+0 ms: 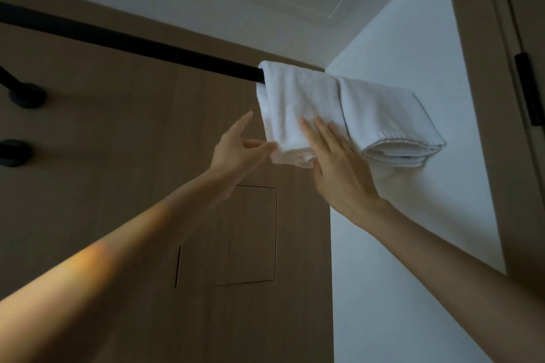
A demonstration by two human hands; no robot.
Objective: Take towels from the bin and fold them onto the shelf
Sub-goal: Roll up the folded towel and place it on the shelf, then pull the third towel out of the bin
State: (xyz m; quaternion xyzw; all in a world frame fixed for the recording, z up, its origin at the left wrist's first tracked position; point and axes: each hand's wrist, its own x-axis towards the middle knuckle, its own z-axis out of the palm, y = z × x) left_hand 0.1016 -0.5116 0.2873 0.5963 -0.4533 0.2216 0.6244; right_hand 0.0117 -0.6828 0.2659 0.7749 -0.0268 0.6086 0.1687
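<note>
Right hand lies flat on the folded towel hanging over the black rail, left hand spread by its lower corner. Looks soft and floppy, I'd support the bottom fold.

Seemingly free space left of towels

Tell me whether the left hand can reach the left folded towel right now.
Probably yes: the left hand is open with fingertips at the lower corner of the left towel, nothing between. The right hand lies flat on its front, leaving that edge free.
</note>
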